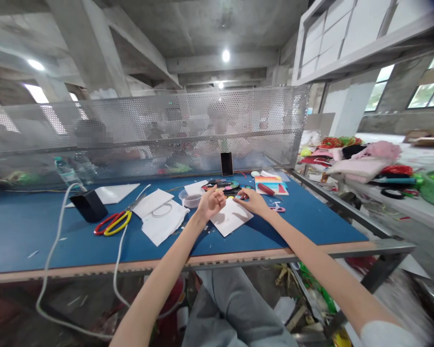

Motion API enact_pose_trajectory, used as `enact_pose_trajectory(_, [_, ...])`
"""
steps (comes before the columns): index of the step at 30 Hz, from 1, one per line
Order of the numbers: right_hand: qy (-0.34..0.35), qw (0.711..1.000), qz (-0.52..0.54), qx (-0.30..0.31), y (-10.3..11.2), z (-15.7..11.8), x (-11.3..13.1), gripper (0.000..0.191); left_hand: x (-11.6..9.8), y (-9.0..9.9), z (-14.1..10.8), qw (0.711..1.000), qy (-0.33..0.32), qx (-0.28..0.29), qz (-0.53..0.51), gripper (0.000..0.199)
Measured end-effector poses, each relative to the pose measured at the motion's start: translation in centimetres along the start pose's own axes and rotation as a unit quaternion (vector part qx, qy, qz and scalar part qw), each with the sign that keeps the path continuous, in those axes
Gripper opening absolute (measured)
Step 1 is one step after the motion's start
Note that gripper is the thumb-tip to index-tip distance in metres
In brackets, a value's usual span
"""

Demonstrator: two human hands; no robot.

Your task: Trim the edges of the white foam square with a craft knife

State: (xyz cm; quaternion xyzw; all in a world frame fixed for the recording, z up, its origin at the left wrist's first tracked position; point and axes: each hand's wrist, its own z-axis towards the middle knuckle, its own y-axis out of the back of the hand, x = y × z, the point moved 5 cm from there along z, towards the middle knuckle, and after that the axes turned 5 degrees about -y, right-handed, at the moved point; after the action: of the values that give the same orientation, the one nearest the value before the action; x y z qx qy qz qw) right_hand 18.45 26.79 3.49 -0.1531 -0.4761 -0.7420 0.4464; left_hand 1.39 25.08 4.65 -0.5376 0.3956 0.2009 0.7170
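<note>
Just under the hands, a white sheet (232,218), left hand (210,203) curled, right hand (250,200) fingertips-down on it.

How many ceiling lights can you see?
3: one at the upper left, one at top centre, and a smaller one just below that. Others may be out of view.

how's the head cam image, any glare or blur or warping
In the head view, the ceiling lamp and windows glare; the perforated screen hazes the blurred people behind it; the wide lens bends the table edge and stretches the forearms; the left hand and right hand cast soft shadows on the white sheet.
</note>
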Motion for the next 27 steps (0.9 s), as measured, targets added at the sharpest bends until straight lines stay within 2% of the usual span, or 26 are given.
enact_pose_trajectory(2, [0.016,0.997,0.070,0.018,-0.4,0.1,0.5,0.045,0.3,-0.4,-0.1,0.999,0.016,0.042,-0.023,0.047])
enact_pose_trajectory(4, [0.010,0.987,0.142,0.067,-1.3,0.2,0.6,0.055,0.5,-0.6,-0.2,0.997,0.021,0.059,-0.041,0.048])
enact_pose_trajectory(6, [-0.007,0.976,0.192,0.103,-2.4,0.4,0.4,0.062,0.6,-0.7,-0.3,0.997,0.021,0.046,-0.056,0.049])
enact_pose_trajectory(10, [-0.036,0.970,0.217,0.108,-3.1,0.6,0.1,0.069,0.6,-0.7,-0.5,0.997,0.026,0.014,-0.064,0.058])
enact_pose_trajectory(13, [-0.008,0.981,0.165,0.101,-2.2,0.3,0.9,0.060,0.3,-0.5,-0.5,0.999,0.014,0.003,-0.038,0.059])
enact_pose_trajectory(15, [0.018,0.985,0.122,0.117,-1.8,-0.2,1.7,0.051,0.0,0.1,-0.4,0.999,-0.016,-0.028,-0.007,0.056])
enact_pose_trajectory(17, [0.049,0.979,0.105,0.166,-1.9,-0.7,2.5,0.040,-0.2,0.7,-0.3,0.997,-0.040,-0.057,0.020,0.053])
enact_pose_trajectory(20, [0.091,0.962,0.097,0.237,-2.9,-1.5,3.3,0.031,-0.1,1.0,-0.3,0.997,-0.036,-0.061,0.038,0.052])
enact_pose_trajectory(23, [0.087,0.966,0.093,0.223,-3.3,-1.4,3.1,0.026,0.1,1.0,-0.2,0.997,-0.020,-0.051,0.058,0.052])
enact_pose_trajectory(27, [0.019,0.979,0.134,0.151,-2.8,-0.7,2.2,0.032,0.5,1.3,0.2,0.993,-0.015,-0.054,0.107,0.051])
